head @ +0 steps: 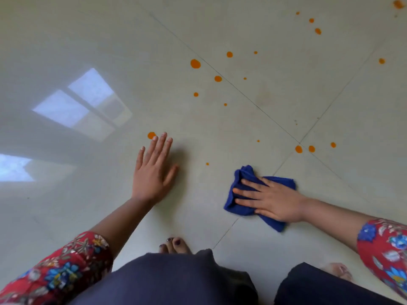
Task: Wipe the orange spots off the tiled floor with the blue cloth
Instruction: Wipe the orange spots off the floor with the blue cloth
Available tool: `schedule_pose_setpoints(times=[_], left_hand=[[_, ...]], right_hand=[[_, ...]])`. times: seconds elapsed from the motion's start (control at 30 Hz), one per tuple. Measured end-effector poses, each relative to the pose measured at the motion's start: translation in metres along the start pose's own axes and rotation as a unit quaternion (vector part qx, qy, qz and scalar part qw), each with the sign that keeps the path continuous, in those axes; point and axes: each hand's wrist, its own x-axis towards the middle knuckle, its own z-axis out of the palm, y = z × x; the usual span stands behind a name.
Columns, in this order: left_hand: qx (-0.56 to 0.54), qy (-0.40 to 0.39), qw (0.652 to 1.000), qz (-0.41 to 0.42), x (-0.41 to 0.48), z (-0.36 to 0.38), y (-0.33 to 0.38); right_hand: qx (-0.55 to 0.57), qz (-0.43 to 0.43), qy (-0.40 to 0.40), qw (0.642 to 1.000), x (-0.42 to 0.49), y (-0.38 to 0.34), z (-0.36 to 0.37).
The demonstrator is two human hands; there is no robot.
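Our left hand [152, 172] lies flat on the tiled floor [88, 51], our straight-fingered right hand [272, 200] presses the blue cloth [239, 209]; next we should sweep it over the orange spots [298, 149].

Crumpled blue cloth [240, 209] near scattered orange spots [195, 63].

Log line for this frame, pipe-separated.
right hand pressing blue cloth flat | left hand flat on tiled floor | orange spots unwiped beyond both hands

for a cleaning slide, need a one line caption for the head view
Right hand presses a blue cloth on the tiled floor while the left hand rests flat near orange spots.
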Motion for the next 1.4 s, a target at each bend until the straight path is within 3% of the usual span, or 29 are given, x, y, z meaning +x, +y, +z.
schedule_pose_setpoints(times=[0.2,0.27,0.4,0.43,0.57,0.6,0.77,0.97,1.07,1.2,1.33,1.4], left_hand=[[-0.039,0.076,0.982,-0.169,0.009,-0.003,-0.041],[-0.036,0.08,0.976,-0.2,0.014,-0.003,-0.047],[-0.009,0.069,0.967,-0.245,0.02,0.001,-0.055],[-0.005,0.068,0.967,-0.245,0.02,0.001,-0.054],[-0.005,0.07,0.967,-0.244,0.021,0.002,-0.052],[-0.006,0.071,0.967,-0.246,0.02,0.002,-0.051],[-0.028,0.099,0.962,-0.251,0.022,0.001,-0.046],[-0.029,0.143,0.95,-0.275,0.019,0.004,-0.052],[-0.041,0.149,0.945,-0.288,0.02,0.004,-0.053],[-0.033,0.137,0.947,-0.288,0.021,0.003,-0.05],[-0.028,0.134,0.948,-0.287,0.023,0.003,-0.05],[-0.03,0.14,0.946,-0.29,0.022,0.002,-0.05]], right_hand=[[0.055,0.161,0.082,0.982,0.083,0.007,-0.031],[0.052,0.12,0.091,0.987,0.096,-0.01,-0.027],[0.021,-0.048,0.072,0.996,0.068,0.007,-0.012],[0.027,-0.031,0.083,0.996,0.068,0.017,-0.015],[0.076,0.2,0.173,0.962,0.13,0.018,-0.04],[0.082,0.212,0.184,0.956,0.145,0.006,-0.045],[-0.015,0.04,0.158,0.986,0.148,-0.031,-0.034],[-0.01,0.01,0.177,0.984,0.23,-0.046,-0.064],[-0.007,0.116,0.184,0.976,0.285,-0.015,-0.091],[0.043,0.274,0.233,0.932,0.25,-0.001,-0.075],[0.057,0.183,0.222,0.956,0.224,-0.068,-0.056],[0.079,0.12,0.225,0.964,0.257,-0.059,-0.073]])
